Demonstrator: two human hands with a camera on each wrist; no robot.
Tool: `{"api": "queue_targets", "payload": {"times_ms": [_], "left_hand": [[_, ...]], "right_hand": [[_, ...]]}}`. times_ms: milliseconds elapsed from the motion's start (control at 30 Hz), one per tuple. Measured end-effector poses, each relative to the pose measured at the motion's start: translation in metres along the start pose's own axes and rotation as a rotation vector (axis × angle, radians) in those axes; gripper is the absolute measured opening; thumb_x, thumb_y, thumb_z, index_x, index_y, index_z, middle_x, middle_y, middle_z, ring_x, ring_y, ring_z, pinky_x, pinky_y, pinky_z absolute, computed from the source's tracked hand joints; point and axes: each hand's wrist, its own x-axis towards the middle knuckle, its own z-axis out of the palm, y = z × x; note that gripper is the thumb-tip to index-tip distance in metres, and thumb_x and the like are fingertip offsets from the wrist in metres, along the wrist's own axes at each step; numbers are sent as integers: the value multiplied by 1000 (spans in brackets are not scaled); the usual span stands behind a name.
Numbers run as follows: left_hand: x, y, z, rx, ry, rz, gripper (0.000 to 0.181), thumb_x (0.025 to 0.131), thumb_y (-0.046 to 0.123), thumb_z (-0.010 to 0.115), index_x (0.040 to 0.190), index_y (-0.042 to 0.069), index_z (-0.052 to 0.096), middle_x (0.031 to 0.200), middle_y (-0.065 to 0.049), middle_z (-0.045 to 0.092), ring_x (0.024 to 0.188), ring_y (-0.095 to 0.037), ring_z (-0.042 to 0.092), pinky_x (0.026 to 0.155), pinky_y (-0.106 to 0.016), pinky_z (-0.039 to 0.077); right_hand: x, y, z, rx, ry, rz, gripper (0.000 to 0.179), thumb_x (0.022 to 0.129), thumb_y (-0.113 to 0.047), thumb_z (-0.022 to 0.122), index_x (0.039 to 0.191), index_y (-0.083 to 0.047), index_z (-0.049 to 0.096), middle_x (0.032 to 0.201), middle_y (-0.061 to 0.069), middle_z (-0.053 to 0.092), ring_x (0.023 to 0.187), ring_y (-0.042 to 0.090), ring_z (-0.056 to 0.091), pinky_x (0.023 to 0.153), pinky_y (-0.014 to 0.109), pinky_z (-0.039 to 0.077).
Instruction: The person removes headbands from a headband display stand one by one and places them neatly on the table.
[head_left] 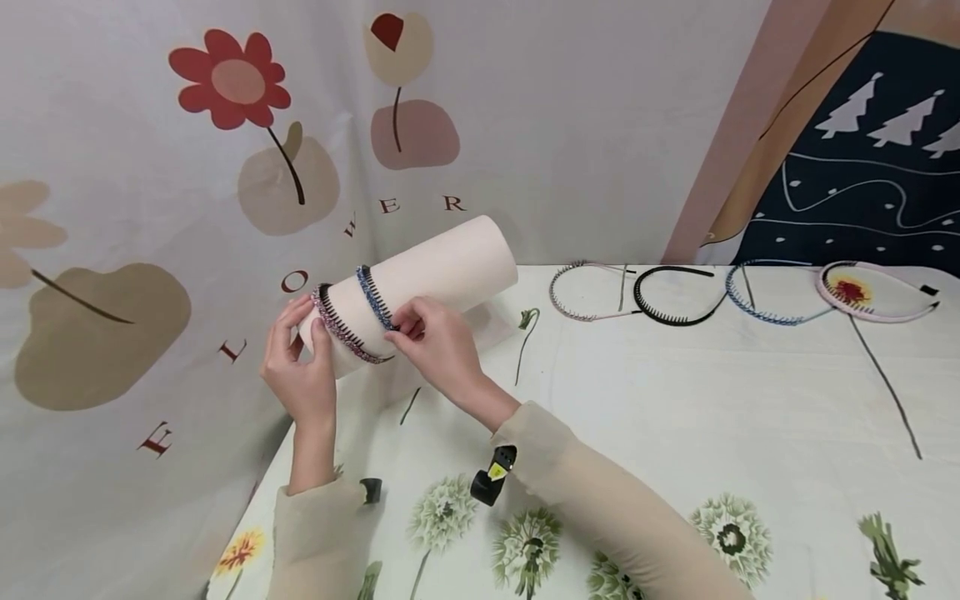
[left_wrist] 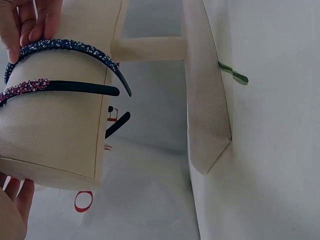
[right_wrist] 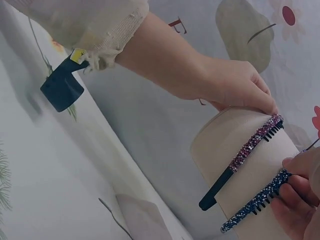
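A cream padded headband stand [head_left: 450,262] with a roll-shaped top slants across the head view. Two toothed headbands covered in small glittering beads sit around it: a pink one [head_left: 347,335] near the left end and a blue one [head_left: 372,293] farther along. My left hand [head_left: 303,375] holds the roll's left end, its fingertips beside the pink headband. With thumb and fingers, my right hand [head_left: 442,346] pinches the blue headband at its near side. The left wrist view shows the blue band's dark end [left_wrist: 122,82] standing off the roll.
Several more headbands lie in a row at the table's back right, among them a black one [head_left: 667,317] and a pale pink one [head_left: 877,315]. A flower-printed curtain [head_left: 585,125] hangs behind. The stand's base [left_wrist: 207,90] shows in the left wrist view.
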Motion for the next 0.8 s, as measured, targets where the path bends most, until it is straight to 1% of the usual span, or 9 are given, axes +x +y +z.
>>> {"api": "queue_targets", "payload": {"times_ms": [167,333,400,500,633,800], "left_hand": [[0,0,0,-1,0,-6,22,89,0,62,107,-7,72,119,-12,73,120,-19,65,93,-17,55],[1,0,0,-12,0,-8,22,89,-1,61,107,-7,72,118,-13,73,121,-23,65,94,-18,55],[1,0,0,-14,0,-7,22,89,-1,61,107,-7,72,118,-13,73,121,-23,65,94,-18,55],[1,0,0,-19,-1,-4,22,89,-1,61,107,-7,72,118,-13,73,121,-24,65,94,-19,55],[1,0,0,-19,0,-1,21,89,-1,62,107,-7,72,118,-13,73,121,-23,65,94,-19,55],[1,0,0,-31,2,-3,21,89,-2,62,106,-8,71,118,-14,73,121,-25,65,95,-21,55]], "right_hand": [[-3,2,-1,17,-6,16,12,87,-12,76,92,-8,66,88,3,69,78,10,65,70,8,52],[-10,6,-1,112,-6,44,11,86,-7,74,91,-6,65,93,6,64,86,16,67,74,8,55],[-13,7,-1,148,-4,51,11,86,-5,74,91,-6,65,95,7,62,89,18,68,76,11,57],[-15,10,-2,178,2,49,10,85,-5,74,91,-5,65,97,8,62,91,20,68,79,19,60],[-17,12,-5,185,5,44,11,86,-5,73,94,-5,66,98,8,66,92,20,71,81,26,62],[-18,17,-11,196,8,49,12,87,-5,73,96,-3,66,97,11,70,94,22,72,83,32,62]]}}
